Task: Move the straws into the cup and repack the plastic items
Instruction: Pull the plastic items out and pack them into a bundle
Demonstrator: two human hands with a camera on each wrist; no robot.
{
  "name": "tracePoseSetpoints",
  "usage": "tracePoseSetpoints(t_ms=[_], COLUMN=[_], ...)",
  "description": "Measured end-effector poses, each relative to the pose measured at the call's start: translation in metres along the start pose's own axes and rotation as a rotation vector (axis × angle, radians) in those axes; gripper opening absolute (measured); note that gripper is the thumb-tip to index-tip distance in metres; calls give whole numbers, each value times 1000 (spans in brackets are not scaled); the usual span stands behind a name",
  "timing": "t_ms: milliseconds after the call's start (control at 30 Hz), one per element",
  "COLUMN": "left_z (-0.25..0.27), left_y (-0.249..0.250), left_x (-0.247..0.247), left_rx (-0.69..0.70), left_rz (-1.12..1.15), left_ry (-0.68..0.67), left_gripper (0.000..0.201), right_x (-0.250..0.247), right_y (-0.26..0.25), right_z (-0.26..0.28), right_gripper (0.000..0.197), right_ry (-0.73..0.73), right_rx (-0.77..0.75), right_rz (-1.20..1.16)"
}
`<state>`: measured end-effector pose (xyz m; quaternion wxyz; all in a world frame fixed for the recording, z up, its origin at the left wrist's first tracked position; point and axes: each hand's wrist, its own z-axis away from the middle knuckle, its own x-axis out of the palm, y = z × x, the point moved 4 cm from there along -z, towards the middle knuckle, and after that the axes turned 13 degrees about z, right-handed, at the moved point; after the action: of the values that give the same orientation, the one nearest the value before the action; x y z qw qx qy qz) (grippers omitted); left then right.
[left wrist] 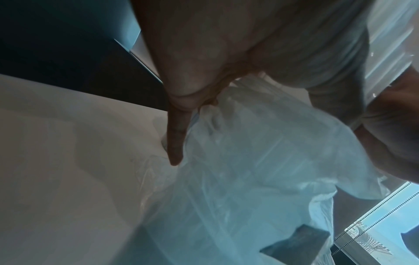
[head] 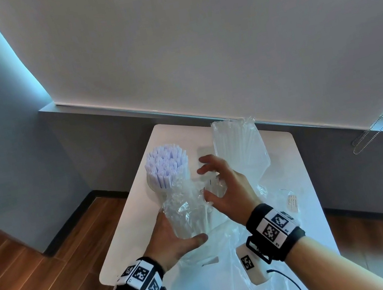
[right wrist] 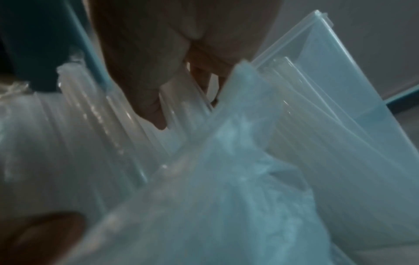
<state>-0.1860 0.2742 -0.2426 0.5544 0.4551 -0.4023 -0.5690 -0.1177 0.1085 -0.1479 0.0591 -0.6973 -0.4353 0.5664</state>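
Note:
A clear cup (head: 164, 188) packed with pale lilac straws (head: 167, 165) stands at the table's far left. My left hand (head: 168, 238) grips a stack of clear plastic cups (head: 189, 218) wrapped in a crumpled clear bag, thumb on the near side. In the left wrist view a finger (left wrist: 175, 139) lies along that bag (left wrist: 238, 170). My right hand (head: 227, 189) hovers at the stack's top with fingers spread, touching the loose plastic. The right wrist view shows its fingers (right wrist: 145, 89) against the ribbed cups (right wrist: 90, 134) and the bag (right wrist: 215, 197).
The small white table (head: 129, 232) has its left edge over a wooden floor. A second clear pack of plastic items (head: 239, 146) leans at the back right. Loose clear bags (head: 230, 255) and a paper label (head: 292, 201) lie near the front right.

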Motion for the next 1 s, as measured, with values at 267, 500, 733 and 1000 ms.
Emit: tracePoseSetpoints(t_ms=[267,500,733,1000], left_z=[0,-3,-4,-8], left_y=[3,-1,-1,-3], left_x=[2,1,0,-1], left_rx=[28,24,62,93], left_rz=[11,-12,-45,-74], left_ry=[0,1,-9,-2], left_gripper=[108,114,115,115], right_x=[12,13,-11,-78], right_y=[15,12,-1,-17], right_z=[2,-7,-21,-55], right_gripper=[32,29,24,27], right_ry=[89,94,190,287], right_rx=[-46,78,6,-35], right_rz=[83,-15,-4,-212])
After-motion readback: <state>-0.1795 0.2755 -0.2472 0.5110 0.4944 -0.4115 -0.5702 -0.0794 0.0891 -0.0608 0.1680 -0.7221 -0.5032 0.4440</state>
